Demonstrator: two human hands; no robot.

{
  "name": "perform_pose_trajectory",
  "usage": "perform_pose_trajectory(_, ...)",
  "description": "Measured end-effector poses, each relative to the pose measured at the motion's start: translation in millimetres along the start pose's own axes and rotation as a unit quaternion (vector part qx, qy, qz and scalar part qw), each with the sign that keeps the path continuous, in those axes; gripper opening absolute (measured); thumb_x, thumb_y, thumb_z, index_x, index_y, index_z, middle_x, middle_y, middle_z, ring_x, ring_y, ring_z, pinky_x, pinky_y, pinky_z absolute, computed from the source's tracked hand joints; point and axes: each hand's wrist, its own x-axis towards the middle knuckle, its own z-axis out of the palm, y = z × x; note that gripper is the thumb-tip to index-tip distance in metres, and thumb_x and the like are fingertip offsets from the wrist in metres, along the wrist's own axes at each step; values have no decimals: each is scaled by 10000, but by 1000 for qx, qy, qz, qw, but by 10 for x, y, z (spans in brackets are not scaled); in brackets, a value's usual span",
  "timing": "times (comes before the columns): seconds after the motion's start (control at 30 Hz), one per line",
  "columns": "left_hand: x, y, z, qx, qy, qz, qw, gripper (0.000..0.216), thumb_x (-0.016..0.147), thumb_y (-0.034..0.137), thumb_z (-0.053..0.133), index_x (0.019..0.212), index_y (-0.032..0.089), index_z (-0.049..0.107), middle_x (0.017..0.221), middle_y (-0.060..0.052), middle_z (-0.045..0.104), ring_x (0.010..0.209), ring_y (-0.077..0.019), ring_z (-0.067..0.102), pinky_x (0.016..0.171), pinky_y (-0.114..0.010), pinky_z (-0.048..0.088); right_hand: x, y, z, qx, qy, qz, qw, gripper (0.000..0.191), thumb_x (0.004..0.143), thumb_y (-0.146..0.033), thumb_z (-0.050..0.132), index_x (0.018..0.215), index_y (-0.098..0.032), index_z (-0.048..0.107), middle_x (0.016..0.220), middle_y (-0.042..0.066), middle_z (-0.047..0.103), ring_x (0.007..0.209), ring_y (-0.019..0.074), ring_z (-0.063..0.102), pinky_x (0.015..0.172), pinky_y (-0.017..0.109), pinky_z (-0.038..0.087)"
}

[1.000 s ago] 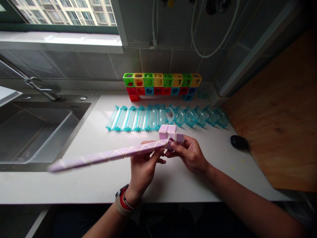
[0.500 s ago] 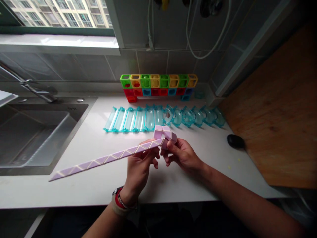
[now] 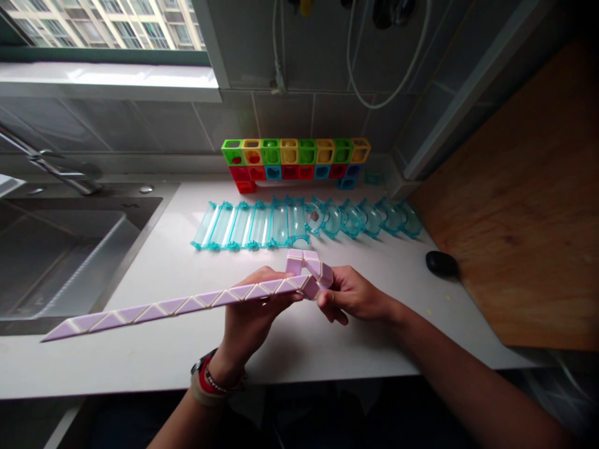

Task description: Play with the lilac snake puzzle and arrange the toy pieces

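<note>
A lilac and white snake puzzle (image 3: 187, 304) is held above the white counter, its long straight part reaching left and its right end folded into a small loop. My left hand (image 3: 250, 318) is closed around the straight part from behind and below, near the loop; some of its fingers are hidden by the puzzle. At the folded end, my right hand (image 3: 353, 296) grips the puzzle between thumb and fingers, with the other fingers curled below.
Behind the hands lies a row of clear turquoise plastic track pieces (image 3: 238, 226). Colourful cube blocks (image 3: 290, 153) stand against the tiled wall. A sink (image 3: 93, 305) is at the left, a black mouse (image 3: 441, 264) at the right beside a wooden board (image 3: 528, 218).
The snake puzzle has come closer and lower, its long part now flatter and reaching further left. My left hand has shifted left; the right hand's fingers have curled in. The view has shifted slightly.
</note>
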Motion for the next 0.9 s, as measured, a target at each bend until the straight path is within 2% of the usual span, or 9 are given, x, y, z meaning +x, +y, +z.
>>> perform_pose_trajectory(0.1, 31, -15, -43, 30, -6, 98, 995, 279, 709, 256, 929, 967, 272, 824, 885, -12, 555, 786, -139, 555, 651, -244, 526, -15, -11, -35, 3, -46, 24, 999, 358, 887, -450, 770, 811, -127, 636, 573, -19, 650, 381, 55, 519, 362, 138, 367)
perform_pose_trajectory(0.17, 40, -24, -58, 44, -6, 141, 989, 324, 672, 282, 953, 969, 297, 825, 1112, -51, 560, 963, -183, 573, 780, -297, 557, -23, -13, -57, 13, -80, 38, 996, 356, 887, -442, 772, 806, -123, 636, 575, -16, 653, 381, 52, 511, 365, 140, 372)
perform_pose_trajectory(0.27, 40, -19, -82, 37, -72, 147, 986, 313, 713, 299, 927, 1002, 320, 811, 1483, -72, 456, 1354, -316, 469, 1074, -473, 482, -34, -17, -74, 23, -135, 64, 989, 341, 868, -418, 796, 817, -117, 644, 565, -24, 643, 378, 54, 500, 359, 144, 374)
perform_pose_trajectory(0.37, 32, 14, -103, 1, -153, 129, 980, 304, 764, 270, 892, 1049, 295, 787, 1552, -93, 450, 1487, -376, 361, 1199, -586, 349, -38, -9, -77, 29, -188, 87, 978, 321, 854, -387, 815, 818, -117, 645, 548, -37, 627, 369, 54, 482, 349, 146, 360)
perform_pose_trajectory(0.47, 8, 60, -87, -26, -195, 127, 972, 337, 779, 193, 874, 1091, 245, 758, 1535, -130, 501, 1467, -388, 413, 1207, -603, 344, -31, 14, -86, 50, -230, 90, 968, 352, 850, -411, 815, 781, -124, 624, 527, -49, 600, 355, 49, 459, 336, 144, 342)
perform_pose_trajectory(0.57, -27, 93, -36, -73, -215, 124, 966, 361, 832, 102, 805, 1157, 232, 717, 1347, -134, 668, 1361, -352, 549, 1163, -585, 412, -21, 40, -106, 71, -275, 97, 954, 395, 857, -455, 801, 761, -128, 602, 528, -48, 587, 352, 46, 443, 324, 143, 325)
perform_pose_trajectory(0.63, -46, 107, -4, -93, -227, 116, 962, 359, 836, 80, 795, 1156, 224, 723, 1235, -123, 717, 1274, -322, 613, 1123, -540, 460, -16, 52, -114, 74, -306, 108, 943, 410, 852, -465, 804, 753, -128, 593, 531, -45, 582, 358, 47, 444, 320, 144, 320)
perform_pose_trajectory(0.8, -72, 145, 21, -164, -267, 28, 949, 275, 839, 141, 799, 1082, 268, 776, 1124, -98, 676, 1038, -246, 671, 865, -385, 584, 4, 87, -114, 99, -365, 123, 917, 491, 844, -572, 775, 763, -122, 597, 505, -40, 560, 354, 59, 440, 315, 156, 320)
perform_pose_trajectory(0.9, -88, 167, 32, -169, -253, -9, 952, 308, 864, 157, 775, 1125, 321, 782, 1225, -112, 662, 1101, -273, 666, 873, -407, 581, 25, 124, -129, 116, -351, 96, 924, 561, 862, -669, 701, 759, -127, 596, 507, -28, 564, 352, 72, 460, 316, 167, 339)
